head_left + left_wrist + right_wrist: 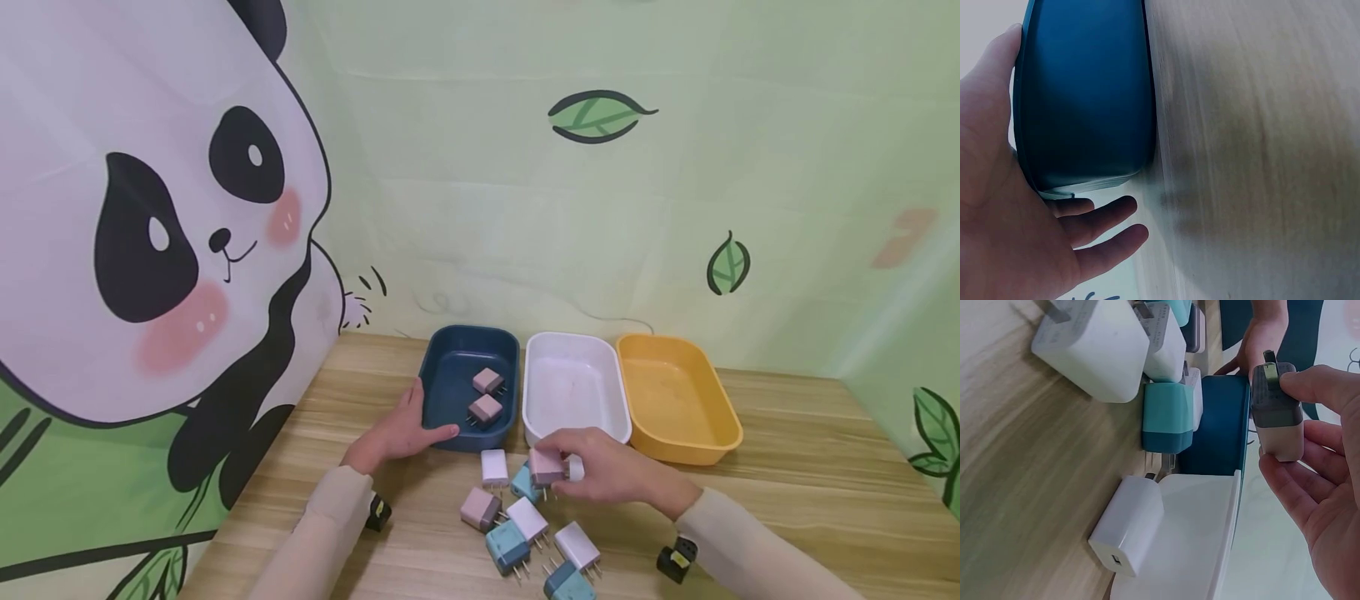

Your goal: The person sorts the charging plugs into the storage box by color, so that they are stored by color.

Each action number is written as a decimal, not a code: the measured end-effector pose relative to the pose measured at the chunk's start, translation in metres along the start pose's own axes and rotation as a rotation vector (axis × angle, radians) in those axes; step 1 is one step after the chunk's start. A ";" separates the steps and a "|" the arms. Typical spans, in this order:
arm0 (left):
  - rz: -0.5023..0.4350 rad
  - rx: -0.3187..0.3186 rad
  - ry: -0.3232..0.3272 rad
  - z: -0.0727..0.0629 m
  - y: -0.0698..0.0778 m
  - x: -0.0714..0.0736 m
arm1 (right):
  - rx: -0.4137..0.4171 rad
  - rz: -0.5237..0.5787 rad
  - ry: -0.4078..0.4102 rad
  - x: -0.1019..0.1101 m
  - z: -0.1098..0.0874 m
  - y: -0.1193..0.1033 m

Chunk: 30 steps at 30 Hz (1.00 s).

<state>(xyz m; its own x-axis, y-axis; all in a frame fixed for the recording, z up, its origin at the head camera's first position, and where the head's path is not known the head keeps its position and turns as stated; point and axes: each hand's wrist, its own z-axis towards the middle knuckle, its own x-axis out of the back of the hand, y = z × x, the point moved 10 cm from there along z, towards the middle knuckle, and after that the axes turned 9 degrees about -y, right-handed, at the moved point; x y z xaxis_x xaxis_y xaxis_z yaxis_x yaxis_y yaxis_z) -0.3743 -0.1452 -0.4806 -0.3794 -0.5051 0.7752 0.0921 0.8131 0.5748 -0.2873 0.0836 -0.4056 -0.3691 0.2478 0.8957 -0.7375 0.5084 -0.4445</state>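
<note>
Between the thumb and fingers of my right hand [607, 467] is a pink plug-in charger [546, 467]. The right wrist view shows that charger [1277, 434] with its grey prong end toward the thumb, held up off the table. My left hand [393, 429] rests at the near left corner of the dark blue tray [442, 358]. Its thumb touches the rim in the left wrist view, and the other fingers [1110, 247] extend loosely beside the tray. Two pink chargers, one nearer [485, 408] and one farther [488, 381], lie inside the blue tray.
Beside the blue tray stand a white tray [573, 392] and a yellow tray [675, 400]. Several loose chargers lie in front: white [527, 518], blue [507, 546] and a pink one [478, 507]. Behind the wooden table [810, 467] is a printed cloth backdrop [487, 225].
</note>
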 end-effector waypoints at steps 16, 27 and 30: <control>-0.006 -0.004 -0.001 -0.001 0.001 0.000 | 0.065 -0.053 0.048 0.010 0.006 -0.007; 0.002 0.001 0.004 0.000 0.000 0.001 | 0.047 -0.036 0.041 0.020 0.021 -0.008; 0.010 -0.002 0.007 0.000 0.001 0.001 | 0.029 -0.029 0.031 0.022 0.025 -0.007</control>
<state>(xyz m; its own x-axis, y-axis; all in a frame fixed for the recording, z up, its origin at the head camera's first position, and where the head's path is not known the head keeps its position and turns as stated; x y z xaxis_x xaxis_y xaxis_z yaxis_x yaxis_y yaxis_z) -0.3743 -0.1455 -0.4791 -0.3722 -0.4988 0.7828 0.0974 0.8177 0.5673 -0.3049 0.0648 -0.3827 -0.3303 0.2592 0.9076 -0.7639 0.4914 -0.4183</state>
